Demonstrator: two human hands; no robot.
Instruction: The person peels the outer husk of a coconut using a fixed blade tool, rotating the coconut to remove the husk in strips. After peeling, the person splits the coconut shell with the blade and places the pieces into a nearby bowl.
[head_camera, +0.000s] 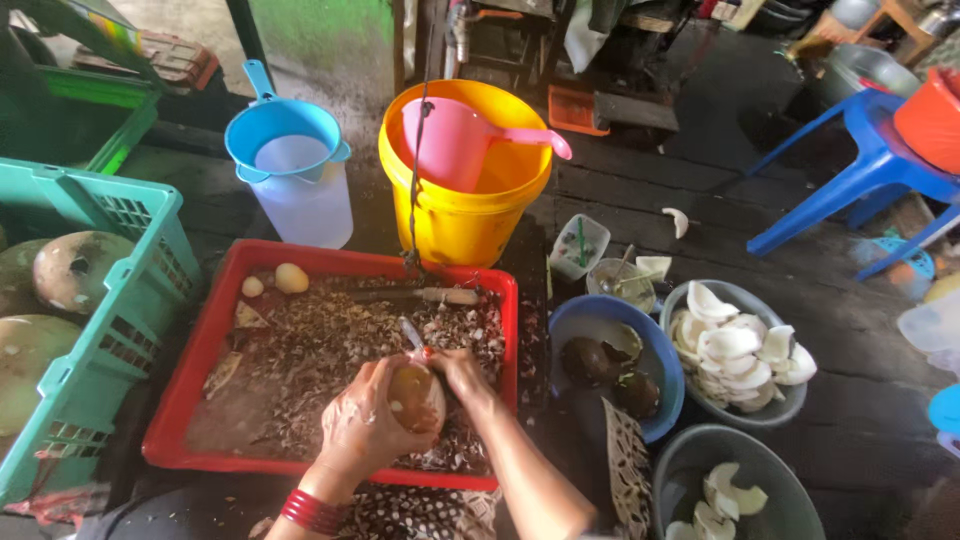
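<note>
While we look down over the red tray, these lines hold:

Left hand (362, 422): we cup a round brown coconut piece (415, 395) w/ fingers wrapped tight round it, over the tray's near edge, approx. mid-length.
Right hand (462, 372): closed on a small peeler (411, 333), thumb pressed vs. the coconut piece; blade points up toward the tray's far edge.
Wrist: red bangles (313, 511) on our left arm.
Red tray (190, 380): floor covered w/ brown shavings (320, 350); two pale peeled balls (282, 279) sit in the far left corner; a knife (425, 296) lies along the far edge.
Left of tray: green crate (130, 290) w/ whole coconuts (75, 268), touching the tray's left side.
Beyond far edge: yellow bucket (465, 215) w/ pink scoop (470, 140) inside; clear jug w/ blue funnel (285, 140) just beside it.
Right of tray: blue bowl (600, 320) w/ dark shell pieces; grey bowl (690, 300) w/ white coconut flesh (740, 350); 2nd grey bowl (700, 460) nearer us, few white pieces in it.
Far right: blue plastic chair (870, 170).
</note>
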